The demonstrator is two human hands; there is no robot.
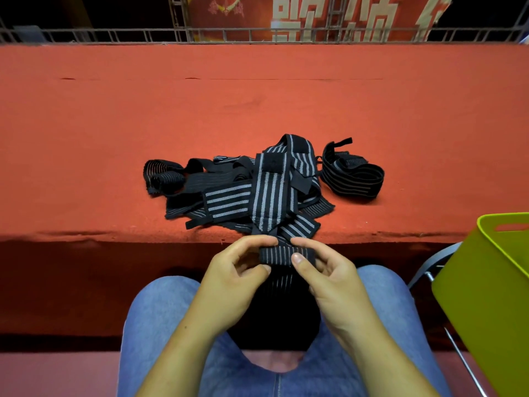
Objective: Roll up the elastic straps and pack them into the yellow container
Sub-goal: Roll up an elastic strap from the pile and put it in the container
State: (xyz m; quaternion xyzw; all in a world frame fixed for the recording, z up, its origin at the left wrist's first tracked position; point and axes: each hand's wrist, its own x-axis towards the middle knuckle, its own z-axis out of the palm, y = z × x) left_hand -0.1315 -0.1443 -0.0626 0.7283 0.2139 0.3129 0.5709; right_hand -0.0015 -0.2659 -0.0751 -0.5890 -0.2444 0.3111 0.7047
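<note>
I have both hands on 1 strap (279,255). The left hand (237,270) pinches its left end between thumb and forefinger. The right hand (323,270) pinches the right end, with the thumb on the near face. Between them the strap is a short flat bundle, black with thin grey stripes, and I judge it only a turn or 2 thick. It sits just off the table (257,96) edge, above my lap. Its free length drops at 6 o'clock into the dark gap between my knees, where I lose sight of it.

The risks start there. The fabric is elastic, so a slack pinch could let the first turns spring open. If 1 hand winds faster than the other, the roll will cone and slip sideways. I cannot see the tail, so a twist in it would wind into the roll unnoticed. At 12 o'clock, the nearest ends of the pile (257,190) lie just beside my fingertips and could get caught in a turn.

The pile is a tangle of flat striped bands, some with plain black patches. A loose coil (352,176) lies at 1 o'clock and a small roll (163,176) at 10 o'clock. The container (486,296) is at 3 o'clock, tilted, its inside hidden from me.
</note>
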